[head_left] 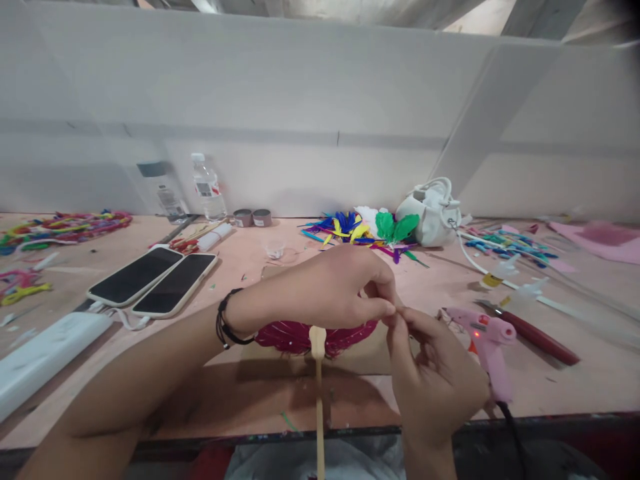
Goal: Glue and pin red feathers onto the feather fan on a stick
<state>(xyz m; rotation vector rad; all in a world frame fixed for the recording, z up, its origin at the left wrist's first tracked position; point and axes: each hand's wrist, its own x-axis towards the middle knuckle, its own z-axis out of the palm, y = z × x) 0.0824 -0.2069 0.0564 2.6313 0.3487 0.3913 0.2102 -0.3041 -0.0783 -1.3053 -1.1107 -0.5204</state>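
Note:
My left hand (320,287) reaches across to the right, its thumb and forefinger pinched together. They meet the pinched fingertips of my right hand (435,373). Whatever the fingertips hold between them is too small to make out. Below my left hand lies a crimson feather fan (285,337), partly hidden by the hand and wrist. Its pale wooden handle (319,393) points towards me, past the table's front edge. A piece of brown cardboard (370,357) lies under the fan. Just right of my right hand stands a pink glue gun (483,333) with a lit orange light.
A red-handled cutting tool (540,337) lies beyond the glue gun. Coloured feathers (350,227) and a white bag (430,210) are at the back. Two phones (175,287), a power strip (50,357) and a water bottle (207,187) are on the left.

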